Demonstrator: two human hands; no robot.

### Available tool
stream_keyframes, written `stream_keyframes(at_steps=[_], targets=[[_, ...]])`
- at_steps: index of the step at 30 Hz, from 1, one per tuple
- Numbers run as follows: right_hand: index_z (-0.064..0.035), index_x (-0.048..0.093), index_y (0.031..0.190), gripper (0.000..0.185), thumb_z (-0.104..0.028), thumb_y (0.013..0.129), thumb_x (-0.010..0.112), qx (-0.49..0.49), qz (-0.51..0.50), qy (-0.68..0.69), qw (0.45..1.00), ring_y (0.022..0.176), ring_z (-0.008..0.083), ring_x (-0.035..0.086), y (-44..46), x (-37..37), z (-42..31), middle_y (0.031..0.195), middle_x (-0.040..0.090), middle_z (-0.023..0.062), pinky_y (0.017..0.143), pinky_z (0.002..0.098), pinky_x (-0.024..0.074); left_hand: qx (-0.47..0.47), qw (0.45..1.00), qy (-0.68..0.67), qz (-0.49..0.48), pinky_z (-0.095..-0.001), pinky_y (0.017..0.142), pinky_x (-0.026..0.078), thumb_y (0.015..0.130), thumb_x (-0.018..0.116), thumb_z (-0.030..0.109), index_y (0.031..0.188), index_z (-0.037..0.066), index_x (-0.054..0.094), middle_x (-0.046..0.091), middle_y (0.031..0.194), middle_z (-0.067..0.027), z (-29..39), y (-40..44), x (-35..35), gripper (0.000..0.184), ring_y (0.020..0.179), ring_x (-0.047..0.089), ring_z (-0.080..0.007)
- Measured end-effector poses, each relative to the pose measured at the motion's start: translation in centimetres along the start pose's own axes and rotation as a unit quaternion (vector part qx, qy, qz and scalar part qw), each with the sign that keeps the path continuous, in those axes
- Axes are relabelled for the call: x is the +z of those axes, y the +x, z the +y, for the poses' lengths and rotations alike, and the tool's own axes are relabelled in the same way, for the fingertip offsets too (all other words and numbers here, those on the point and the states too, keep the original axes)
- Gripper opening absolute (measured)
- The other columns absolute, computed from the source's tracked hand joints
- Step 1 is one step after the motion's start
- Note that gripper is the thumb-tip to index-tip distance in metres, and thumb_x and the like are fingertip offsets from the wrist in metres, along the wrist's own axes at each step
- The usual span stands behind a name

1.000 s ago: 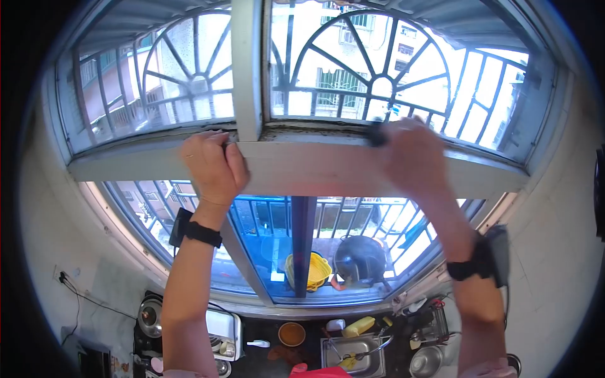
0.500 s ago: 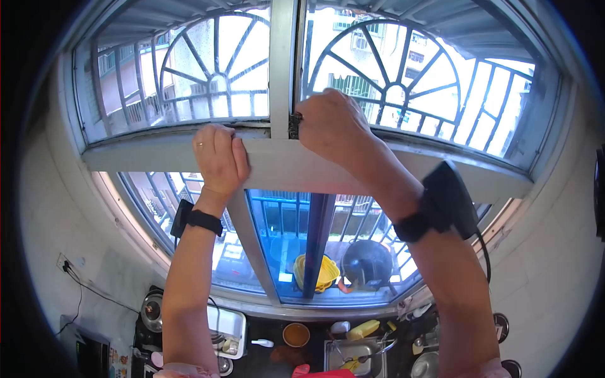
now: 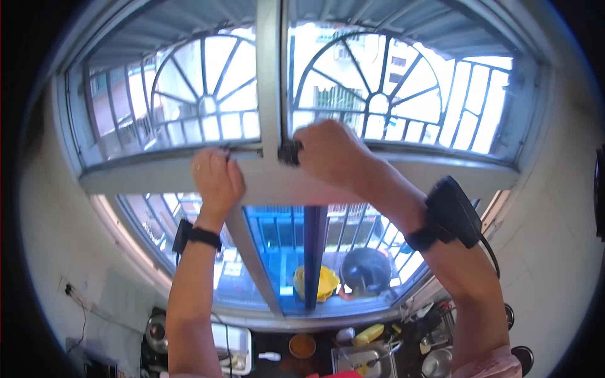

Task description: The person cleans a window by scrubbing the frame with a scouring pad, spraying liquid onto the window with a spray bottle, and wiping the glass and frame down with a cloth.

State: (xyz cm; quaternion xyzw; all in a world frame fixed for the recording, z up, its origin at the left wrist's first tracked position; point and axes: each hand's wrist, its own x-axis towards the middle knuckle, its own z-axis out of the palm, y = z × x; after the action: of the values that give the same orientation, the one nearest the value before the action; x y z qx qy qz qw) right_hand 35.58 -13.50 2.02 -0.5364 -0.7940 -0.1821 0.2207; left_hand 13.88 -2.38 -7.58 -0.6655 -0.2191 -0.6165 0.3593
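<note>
My right hand [image 3: 331, 151] is closed on a dark, coarse wad [image 3: 289, 153] that looks like a scouring pad. The wad sits against the foot of the upright bar [image 3: 269, 82], where it meets the crossbar [image 3: 151, 176] of the window frame. My left hand [image 3: 215, 179] is curled over the upper edge of that crossbar, left of the upright, its fingertips hidden behind the edge. Black straps with dark devices circle both wrists. Above the crossbar are the upper panes [image 3: 208, 135]; the lower sliding panes [image 3: 268, 252] are below it.
Outside are metal window bars [image 3: 378, 104], a yellow basket [image 3: 324, 283] and a dark round pan [image 3: 365, 271]. Below me, the counter holds a sink [image 3: 384, 365], a white tray [image 3: 241, 337], a brown-filled bowl [image 3: 302, 346] and a kettle [image 3: 155, 331]. A wall socket cord [image 3: 82, 305] hangs left.
The view has tilted up, so the window and both hands sit lower in the picture. My right hand remains by the upright bar with the wad; my left hand keeps its place on the crossbar.
</note>
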Motion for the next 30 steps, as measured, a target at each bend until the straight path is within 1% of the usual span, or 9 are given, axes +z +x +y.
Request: stream_keyframes(at_steps=[2, 6, 8, 14, 18, 20, 24, 27, 30], targets=[[-0.0031, 0.064, 0.092, 0.019, -0.014, 0.079, 0.054, -0.001, -0.082, -0.001, 0.997, 0.09, 0.0376, 0.063, -1.1, -2.3, 0.4, 0.091, 0.064, 0.0217, 0.08, 0.0482, 0.0517, 0.001, 1.0, 0.001, -0.004, -0.0492, 0.077, 0.04, 0.081, 0.053, 0.003, 0.089, 0.0, 0.053, 0.053, 0.087, -0.0206, -0.2, -0.3, -0.1, 0.009, 0.082, 0.051, -0.0387], [-0.006, 0.05, 0.116, 0.038, -0.011, 0.079, 0.06, -0.138, 0.27, -0.019, 0.953, 0.1, 0.0351, 0.054, -0.4, -1.2, 0.3, 0.109, 0.054, 0.0167, 0.081, 0.0497, 0.0494, -0.015, 1.0, -0.006, -0.019, -0.0496, 0.078, 0.04, 0.079, 0.057, 0.005, 0.092, 0.001, 0.054, 0.053, 0.09, -0.0196, -0.3, -0.5, -0.5, 0.015, 0.084, 0.052, -0.0379], [-0.0077, 0.053, 0.112, 0.034, -0.011, 0.079, 0.061, -0.156, 0.168, -0.111, 0.967, 0.103, 0.032, 0.055, -1.7, 2.6, 0.0, 0.115, 0.053, 0.0137, 0.082, 0.0501, 0.0483, -0.008, 1.0, -0.001, -0.015, -0.0492, 0.077, 0.04, 0.081, 0.054, 0.005, 0.091, 0.0, 0.053, 0.053, 0.089, -0.0205, -0.2, -0.3, -0.5, 0.012, 0.082, 0.051, -0.0386], [-0.0104, 0.052, 0.119, 0.045, 0.0, 0.076, 0.06, 0.093, 0.207, -0.21, 0.951, 0.109, 0.0325, 0.053, -7.6, -2.6, 11.7, 0.118, 0.054, 0.0121, 0.084, 0.0476, 0.0475, -0.016, 1.0, -0.006, -0.016, -0.0503, 0.079, 0.04, 0.081, 0.053, 0.004, 0.093, -0.001, 0.054, 0.053, 0.09, -0.0212, -0.2, -0.6, -0.2, 0.013, 0.085, 0.051, -0.0401], [-0.0027, 0.05, 0.128, 0.043, -0.008, 0.088, 0.062, 0.249, 0.501, -0.151, 0.815, 0.105, 0.0401, 0.059, -13.6, -8.2, 28.6, 0.118, 0.058, 0.0221, 0.09, 0.0462, 0.0478, -0.033, 0.999, -0.005, -0.026, -0.0494, 0.077, 0.04, 0.077, 0.055, 0.002, 0.09, -0.002, 0.054, 0.053, 0.089, -0.0218, 0.0, -0.5, -0.2, 0.014, 0.084, 0.051, -0.0395], [-0.0008, 0.053, 0.128, 0.043, -0.011, 0.087, 0.063, 0.381, 0.505, -0.143, 0.761, 0.1, 0.0387, 0.063, -13.0, -12.5, 31.1, 0.116, 0.061, 0.0229, 0.09, 0.0436, 0.0498, -0.02, 1.0, -0.004, -0.01, -0.0491, 0.075, 0.039, 0.077, 0.054, 0.001, 0.089, -0.002, 0.054, 0.052, 0.088, -0.0213, 0.2, 0.0, -0.5, 0.013, 0.083, 0.051, -0.039], [0.0013, 0.046, 0.134, 0.051, -0.019, 0.09, 0.06, 0.181, 0.54, -0.16, 0.806, 0.127, 0.0398, 0.047, -1.0, -18.6, 29.3, 0.132, 0.052, 0.0238, 0.108, 0.0453, 0.036, -0.033, 0.999, 0.003, -0.04, -0.0499, 0.078, 0.038, 0.078, 0.054, 0.002, 0.091, -0.002, 0.054, 0.052, 0.091, -0.0211, 0.2, -0.3, -0.7, 0.014, 0.085, 0.051, -0.0386], [-0.0009, 0.053, 0.12, 0.042, -0.02, 0.084, 0.062, -0.014, 0.57, -0.204, 0.796, 0.111, 0.0383, 0.053, 8.9, -18.5, 21.2, 0.118, 0.056, 0.021, 0.092, 0.0534, 0.0425, -0.024, 0.999, 0.017, -0.024, -0.0498, 0.08, 0.039, 0.079, 0.054, 0.002, 0.092, -0.002, 0.054, 0.052, 0.092, -0.0209, -0.1, -0.9, -0.3, 0.013, 0.086, 0.051, -0.0388], [-0.0036, 0.055, 0.122, 0.043, -0.015, 0.081, 0.061, -0.079, 0.425, -0.195, 0.88, 0.119, 0.0396, 0.049, 11.7, -12.9, 10.2, 0.125, 0.053, 0.0213, 0.093, 0.0614, 0.0405, -0.01, 1.0, 0.015, -0.015, -0.0508, 0.081, 0.039, 0.083, 0.049, 0.002, 0.095, -0.003, 0.053, 0.052, 0.092, -0.0233, 0.0, -0.7, -0.4, 0.014, 0.088, 0.051, -0.0404]])
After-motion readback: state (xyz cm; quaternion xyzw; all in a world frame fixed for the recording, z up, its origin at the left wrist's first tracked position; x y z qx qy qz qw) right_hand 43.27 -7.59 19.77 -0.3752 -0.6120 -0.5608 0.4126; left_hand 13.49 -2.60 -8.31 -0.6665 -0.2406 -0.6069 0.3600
